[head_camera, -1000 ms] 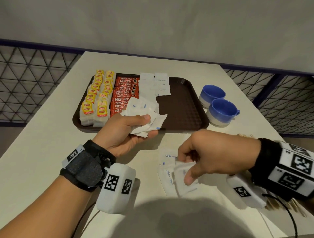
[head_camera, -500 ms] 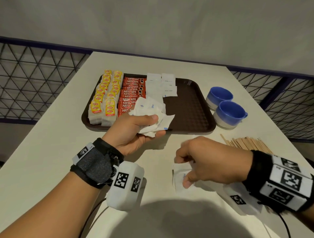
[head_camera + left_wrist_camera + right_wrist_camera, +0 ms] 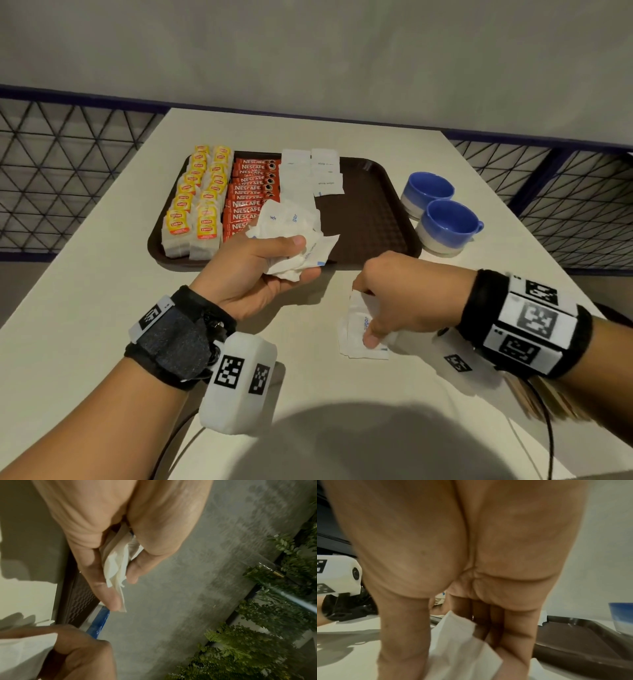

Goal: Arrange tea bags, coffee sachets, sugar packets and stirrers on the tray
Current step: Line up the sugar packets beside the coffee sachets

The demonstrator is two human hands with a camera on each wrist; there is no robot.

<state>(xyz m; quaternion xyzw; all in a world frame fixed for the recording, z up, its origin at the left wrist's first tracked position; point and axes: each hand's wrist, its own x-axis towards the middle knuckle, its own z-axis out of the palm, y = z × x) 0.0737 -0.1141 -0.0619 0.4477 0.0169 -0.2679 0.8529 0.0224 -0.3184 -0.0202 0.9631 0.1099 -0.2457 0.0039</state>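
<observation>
Head view: the tray (image 3: pixel 370 219) carries tea bags (image 3: pixel 193 209), coffee sachets (image 3: pixel 251 195) and a few sugar packets (image 3: pixel 310 174). The left hand (image 3: pixel 255 270) hovers at the tray's near edge, thumb and fingers curled round a crumpled bunch (image 3: pixel 294 240) of packets. The right hand (image 3: pixel 399 301) pinches loose packets (image 3: pixel 359 334) off the table (image 3: pixel 85 308). The stirrers (image 3: pixel 548 397) lie behind the right wrist, so the sugar step seems to be in hand.

Left wrist view: the fingers (image 3: pixel 96 566) clamp the bunch edge-on.

Right wrist view: thumb and fingers pinch a white packet (image 3: pixel 462 642). The next move probably calls for lifting it cleanly and adding it to the bunch or tray.
</observation>
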